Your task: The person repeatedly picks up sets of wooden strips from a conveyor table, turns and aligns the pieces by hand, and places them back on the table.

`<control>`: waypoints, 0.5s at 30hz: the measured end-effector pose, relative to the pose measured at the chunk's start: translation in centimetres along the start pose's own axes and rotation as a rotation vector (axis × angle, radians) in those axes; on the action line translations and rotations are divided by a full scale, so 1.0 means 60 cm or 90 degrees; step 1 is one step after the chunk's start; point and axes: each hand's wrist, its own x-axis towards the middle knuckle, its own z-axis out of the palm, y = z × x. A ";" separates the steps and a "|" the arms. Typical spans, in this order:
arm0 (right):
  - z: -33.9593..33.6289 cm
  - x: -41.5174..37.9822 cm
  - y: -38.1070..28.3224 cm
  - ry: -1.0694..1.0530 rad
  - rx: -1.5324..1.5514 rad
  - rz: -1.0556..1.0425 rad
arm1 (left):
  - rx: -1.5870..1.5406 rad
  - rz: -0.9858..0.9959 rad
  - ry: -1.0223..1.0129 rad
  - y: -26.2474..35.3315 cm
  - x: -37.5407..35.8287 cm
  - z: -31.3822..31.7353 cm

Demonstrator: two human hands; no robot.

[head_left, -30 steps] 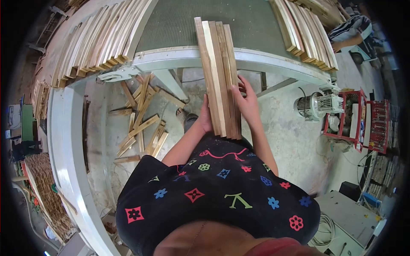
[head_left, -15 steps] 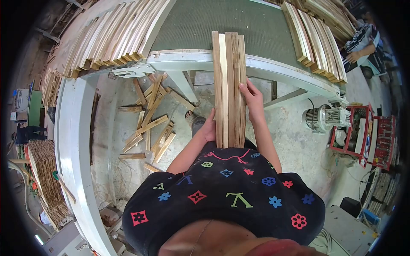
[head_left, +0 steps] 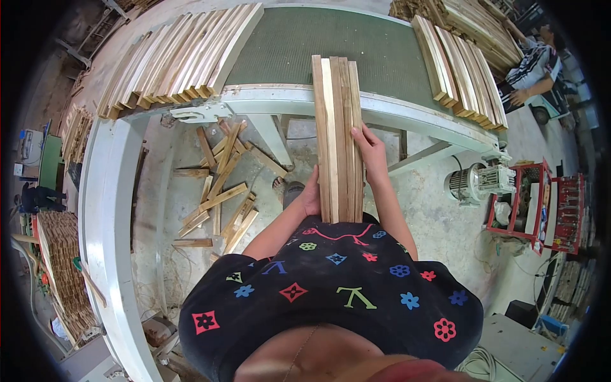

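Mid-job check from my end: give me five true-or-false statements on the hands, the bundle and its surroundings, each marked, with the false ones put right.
1. The left hand and right hand both hold the bundle. True.
2. The pale strip is the bundle's rightmost. False: it is second from the left.
3. The right hand is farther from the shirt than the left. True.
4. No wood lies on the floor left of the bundle. False: loose pieces lie there.
5. Strips stand in rows at both sides of the green surface. True.
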 end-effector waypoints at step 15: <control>-0.079 -0.030 -0.095 -0.411 0.023 -0.022 | 0.016 0.238 -0.157 0.110 -0.060 0.208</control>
